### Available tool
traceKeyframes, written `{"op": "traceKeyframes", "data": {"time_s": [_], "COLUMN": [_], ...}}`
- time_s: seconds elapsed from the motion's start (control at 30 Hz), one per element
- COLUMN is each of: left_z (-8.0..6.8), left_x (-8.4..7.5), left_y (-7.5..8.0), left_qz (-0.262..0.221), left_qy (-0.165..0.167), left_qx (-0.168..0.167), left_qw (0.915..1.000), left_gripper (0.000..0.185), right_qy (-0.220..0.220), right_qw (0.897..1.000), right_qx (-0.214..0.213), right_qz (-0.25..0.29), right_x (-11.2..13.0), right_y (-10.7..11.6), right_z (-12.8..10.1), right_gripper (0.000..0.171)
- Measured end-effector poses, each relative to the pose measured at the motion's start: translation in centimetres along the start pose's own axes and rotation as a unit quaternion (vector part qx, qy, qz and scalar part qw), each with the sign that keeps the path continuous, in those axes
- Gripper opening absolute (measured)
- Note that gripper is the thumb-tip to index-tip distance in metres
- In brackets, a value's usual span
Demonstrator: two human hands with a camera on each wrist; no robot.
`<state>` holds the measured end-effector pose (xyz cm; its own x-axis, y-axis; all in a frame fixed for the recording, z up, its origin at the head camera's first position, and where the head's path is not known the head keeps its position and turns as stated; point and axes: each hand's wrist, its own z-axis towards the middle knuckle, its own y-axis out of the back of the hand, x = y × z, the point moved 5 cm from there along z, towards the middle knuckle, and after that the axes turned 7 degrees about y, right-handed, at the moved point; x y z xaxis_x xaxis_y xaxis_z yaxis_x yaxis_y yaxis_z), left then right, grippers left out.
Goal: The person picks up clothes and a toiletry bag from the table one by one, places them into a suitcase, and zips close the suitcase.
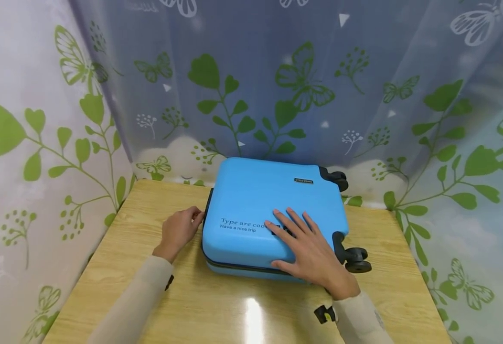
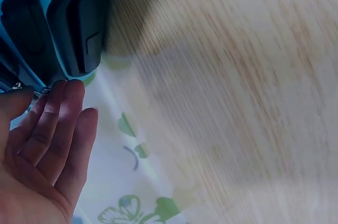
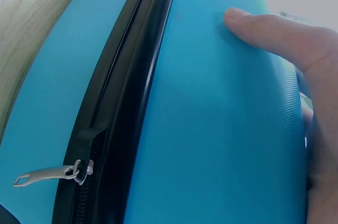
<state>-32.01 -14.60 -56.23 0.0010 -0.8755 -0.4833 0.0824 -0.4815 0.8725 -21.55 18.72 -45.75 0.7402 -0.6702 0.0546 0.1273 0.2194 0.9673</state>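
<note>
Two hands are on a blue suitcase (image 1: 272,215) that lies flat on a wooden table (image 1: 148,286), toward the table's far edge and near the leaf-printed curtain (image 1: 277,86) behind it. The right hand (image 1: 309,251) lies palm down on the top shell, fingers straight and spread, the thumb hooked over the near edge; it presses on the case and grips nothing. From the right wrist view the thumb (image 3: 264,28) rests flat on the ribbed blue shell, beside the black zipper seam (image 3: 121,108) that runs round the case, and a metal zipper pull (image 3: 45,175) sticks out from that seam low at the left. The left hand (image 1: 178,230) is at the case's left side, fingers bent toward the dark seam there. In the left wrist view its fingers (image 2: 58,123) are loosely extended and close together, their tips right at a small metal piece (image 2: 45,91) against the black fittings (image 2: 79,23) of the case; whether they pinch it I cannot tell. Black wheels show at the case's right side, one pair at the far corner (image 1: 337,179) and one at the near corner (image 1: 356,260), close to the right wrist. Both sleeves are pale beige.
</note>
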Motion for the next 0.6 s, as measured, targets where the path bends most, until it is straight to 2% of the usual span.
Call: {"op": "traceKeyframes", "data": {"time_s": [0.23,0.43,0.6], "left_z": [0.6,2.2,3.1], "left_x": [-0.6,-2.0,-2.7], "left_y": [0.9,2.6,2.9], "left_qz": [-0.088,-0.176,-0.211], "left_qy": [0.011,0.025,0.060], "left_qx": [0.025,0.048,0.083], "left_qw": [0.9958,0.9829,0.9720], "left_gripper": [0.033,0.039,0.058], "right_qy": [-0.002,-0.010,-0.024], "right_qw": [1.000,0.999,0.998], "right_qx": [-0.016,-0.035,-0.057], "right_qz": [0.008,0.019,0.031], "right_x": [-0.1,-0.2,-0.5], "right_y": [0.0,0.0,0.3], "right_z": [-0.1,-0.1,-0.4], "right_gripper": [0.093,0.082,0.072]}}
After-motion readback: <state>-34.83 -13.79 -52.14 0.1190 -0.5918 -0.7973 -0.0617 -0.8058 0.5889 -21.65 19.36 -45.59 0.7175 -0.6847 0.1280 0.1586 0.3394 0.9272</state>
